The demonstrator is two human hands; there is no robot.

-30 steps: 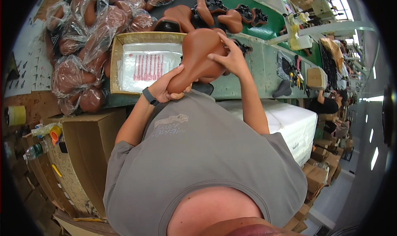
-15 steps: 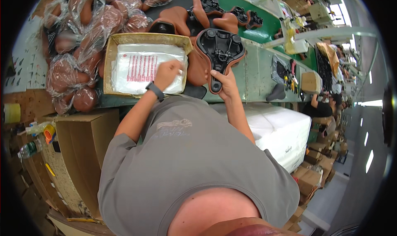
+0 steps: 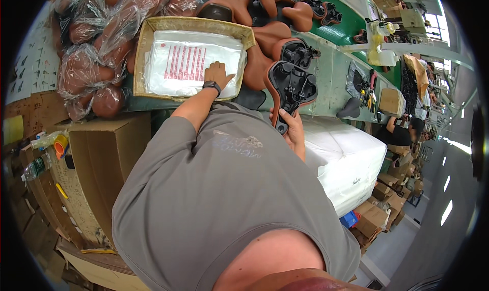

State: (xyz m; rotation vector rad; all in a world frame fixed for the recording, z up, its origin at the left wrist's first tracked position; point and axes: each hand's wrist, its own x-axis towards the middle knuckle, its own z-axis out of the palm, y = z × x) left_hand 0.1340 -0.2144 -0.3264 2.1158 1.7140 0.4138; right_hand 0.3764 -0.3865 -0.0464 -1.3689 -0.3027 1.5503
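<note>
My left hand, fingers stretched out and thumb apart, lies on a stack of clear plastic bags with red print. The bags sit in a shallow cardboard box on the bench. In my right hand is a brown bicycle saddle, gripped by its narrow nose. Its black underside faces up, showing the moulded base and fittings. More brown saddles lie between the box and the held one, and another upturned saddle is just beyond it.
Plastic-wrapped brown saddles are heaped left of the box. An open carton stands at the near left, and a large white wrapped package at the right. Hand tools and a black saddle rest along the bench. A person sits farther right.
My left hand has gone from curled fingers above the bags to lying stretched out on them. My right hand has drawn the saddle closer to my body and slightly right.
</note>
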